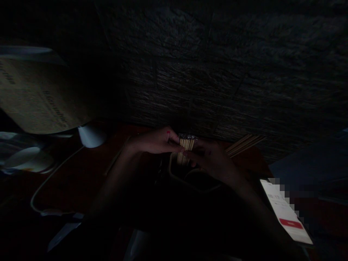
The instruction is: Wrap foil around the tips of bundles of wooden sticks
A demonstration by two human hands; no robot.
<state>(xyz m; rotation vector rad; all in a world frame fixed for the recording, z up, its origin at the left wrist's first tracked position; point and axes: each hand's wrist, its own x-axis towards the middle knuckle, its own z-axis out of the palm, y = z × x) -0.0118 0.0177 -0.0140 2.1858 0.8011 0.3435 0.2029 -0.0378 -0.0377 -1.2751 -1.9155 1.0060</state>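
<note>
In dim light, a bundle of thin, pale wooden sticks (187, 145) stands upright between my two hands, its upper ends dark and glinting. My left hand (156, 140) grips the bundle from the left, the thumb and a finger at its side. From the right, my right hand (213, 159) closes its fingers round the sticks. Directly below is a dark, open container (174, 175) with a pale rim. The sticks' lower ends reach down to its opening; whether they touch the inside is hidden.
More long sticks (244, 143) lie on the reddish table (130, 129) to the right, by a rough block wall (176, 87). A lit phone (285, 214) is at lower right. On the left are a printed brown bag (40, 94), a white cone-shaped object (92, 136), a cable (51, 175) and a pale bowl (24, 159).
</note>
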